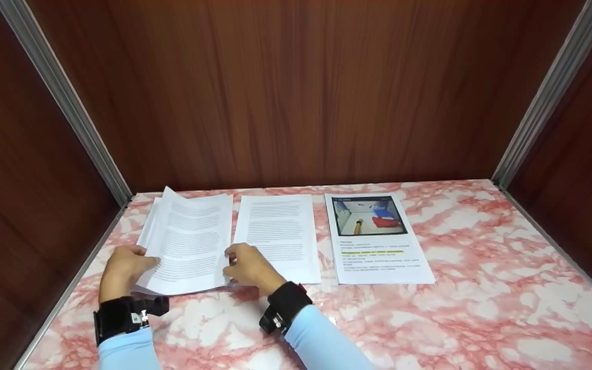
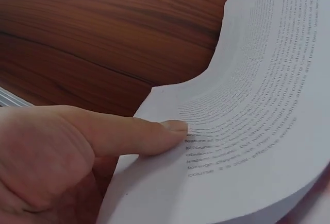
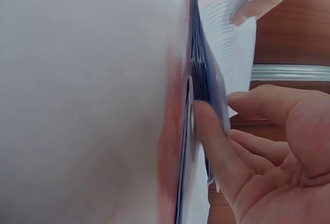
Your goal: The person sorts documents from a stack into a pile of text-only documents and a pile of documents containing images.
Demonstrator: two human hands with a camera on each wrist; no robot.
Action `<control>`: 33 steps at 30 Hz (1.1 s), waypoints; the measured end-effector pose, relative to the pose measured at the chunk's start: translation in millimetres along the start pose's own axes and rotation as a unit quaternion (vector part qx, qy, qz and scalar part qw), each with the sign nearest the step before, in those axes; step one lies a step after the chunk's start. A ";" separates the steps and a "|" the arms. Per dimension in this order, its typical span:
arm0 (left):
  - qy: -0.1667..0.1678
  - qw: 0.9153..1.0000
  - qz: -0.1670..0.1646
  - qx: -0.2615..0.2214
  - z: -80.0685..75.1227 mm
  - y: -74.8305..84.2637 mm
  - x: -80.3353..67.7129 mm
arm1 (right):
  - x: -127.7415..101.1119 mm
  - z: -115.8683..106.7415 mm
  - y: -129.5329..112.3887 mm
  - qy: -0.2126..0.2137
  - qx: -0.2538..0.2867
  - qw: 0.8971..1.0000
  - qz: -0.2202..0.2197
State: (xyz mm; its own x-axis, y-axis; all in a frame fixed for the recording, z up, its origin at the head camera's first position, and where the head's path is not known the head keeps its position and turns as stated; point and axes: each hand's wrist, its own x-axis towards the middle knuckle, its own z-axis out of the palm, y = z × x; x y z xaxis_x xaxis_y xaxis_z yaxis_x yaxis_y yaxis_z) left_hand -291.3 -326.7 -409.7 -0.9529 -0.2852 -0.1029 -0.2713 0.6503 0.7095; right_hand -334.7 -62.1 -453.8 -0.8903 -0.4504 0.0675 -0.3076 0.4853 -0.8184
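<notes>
A stack of printed paper sheets (image 1: 193,239) lies at the table's left, its upper sheets curved and raised at the far left corner. My left hand (image 1: 124,268) grips its left edge, thumb on the printed face and the other fingers beneath. In the left wrist view, the top sheet (image 2: 263,147) bends upward beyond the left thumb. At the stack's lower right corner, my right hand (image 1: 254,268) pinches the edge. Several layered paper edges (image 3: 202,80) show beside the fingers in the right wrist view. A second text stack (image 1: 278,221) lies flat just right of this hand.
Farther right is a third stack of papers (image 1: 383,262) with a colour picture and a yellow highlighted line on top. Brown wood-grain panels (image 1: 296,92) and metal posts (image 1: 65,97) enclose the red-and-white marbled table (image 1: 481,308).
</notes>
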 end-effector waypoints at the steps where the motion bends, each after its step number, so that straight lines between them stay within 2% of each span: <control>1: -0.001 1.000 -0.003 -0.002 0.8 -0.8 -0.1 | 0.1 0.4 0.6 0.004 0.008 1.000 0.000; 6: 0.005 1.000 0.001 0.006 3.7 -5.2 0.7 | 1.1 0.6 1.3 0.033 0.026 0.999 0.001; 12: 0.017 1.000 0.000 -0.001 5.4 -5.5 2.4 | 3.2 -1.1 3.2 0.030 0.081 0.996 0.029; 17: 0.030 0.999 -0.003 -0.013 3.5 0.6 3.4 | 4.9 -8.8 5.3 0.037 0.112 0.993 0.026; 22: 0.046 0.998 0.013 -0.030 0.0 12.3 0.7 | 5.9 -26.5 3.5 0.046 0.137 0.989 0.035; 26: 0.045 0.996 0.030 -0.076 1.0 28.0 -0.7 | 5.8 -47.1 2.4 0.049 0.159 0.985 0.036; 33: 0.033 0.984 0.068 -0.163 20.1 60.3 -1.1 | -0.8 -87.0 4.6 0.083 0.167 0.982 0.030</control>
State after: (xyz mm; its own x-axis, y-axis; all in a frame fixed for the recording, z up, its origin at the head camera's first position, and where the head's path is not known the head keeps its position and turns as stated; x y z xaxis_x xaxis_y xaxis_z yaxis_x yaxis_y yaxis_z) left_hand -309.3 -273.1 -380.8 -0.9635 -0.2638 0.0458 -0.0744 0.4281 0.9007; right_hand -364.6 5.7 -408.0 -0.9545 -0.2868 0.0821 -0.1498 0.2226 -0.9633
